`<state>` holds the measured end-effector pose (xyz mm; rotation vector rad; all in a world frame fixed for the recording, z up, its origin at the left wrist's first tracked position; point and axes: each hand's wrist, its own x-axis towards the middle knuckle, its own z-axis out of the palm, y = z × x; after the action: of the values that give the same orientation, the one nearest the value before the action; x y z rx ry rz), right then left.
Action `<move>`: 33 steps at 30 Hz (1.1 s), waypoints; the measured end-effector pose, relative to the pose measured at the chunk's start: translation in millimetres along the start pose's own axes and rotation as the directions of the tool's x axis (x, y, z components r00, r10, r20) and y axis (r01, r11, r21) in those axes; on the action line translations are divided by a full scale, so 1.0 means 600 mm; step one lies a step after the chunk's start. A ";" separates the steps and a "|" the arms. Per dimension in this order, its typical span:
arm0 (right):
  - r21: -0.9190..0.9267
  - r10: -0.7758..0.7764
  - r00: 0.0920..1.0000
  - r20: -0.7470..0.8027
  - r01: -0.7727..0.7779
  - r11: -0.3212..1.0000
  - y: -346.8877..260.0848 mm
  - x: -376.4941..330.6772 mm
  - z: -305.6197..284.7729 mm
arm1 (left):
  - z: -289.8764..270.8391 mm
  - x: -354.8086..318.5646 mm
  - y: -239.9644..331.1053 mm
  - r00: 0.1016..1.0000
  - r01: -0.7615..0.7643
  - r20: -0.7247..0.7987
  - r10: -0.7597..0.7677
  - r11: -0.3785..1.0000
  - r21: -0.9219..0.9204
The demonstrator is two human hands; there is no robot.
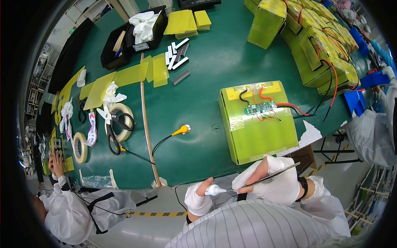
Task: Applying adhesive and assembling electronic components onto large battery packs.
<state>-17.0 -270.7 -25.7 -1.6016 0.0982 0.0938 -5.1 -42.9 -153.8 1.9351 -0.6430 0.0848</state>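
My left hand [197, 200], in a white glove with bare fingertips, is closed round a small white nozzle bottle [212, 190]. Its tip points right, to the edge of a thin, dark flat piece [286, 169]; whether they touch I cannot tell. That piece is seen almost edge-on in my gloved right hand [276, 185], pinched between thumb and fingers. Just beyond my hands, on the green table, sits a yellow-green wrapped battery pack [261, 138]. A small green circuit board [260, 108] with red and black wires lies on its top.
More battery packs [308, 49] with loose wires are stacked at the far right. Scissors [117, 126], tape rolls [80, 147] and a yellow-capped cord [181, 130] lie left of me. Black bins [150, 29] and yellow sheets [180, 21] stand farther back. A co-worker's hand [56, 164] is at the left.
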 end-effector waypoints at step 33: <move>0.319 0.131 0.991 0.020 -0.131 0.939 0.059 -0.013 0.011 | 0.015 -0.018 -0.015 0.996 0.031 -0.081 -0.038 0.996 -0.079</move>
<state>-29.3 -265.1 -59.8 -1.2697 0.2113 0.1713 -12.1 -43.8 -169.1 1.8572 -0.5500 0.1156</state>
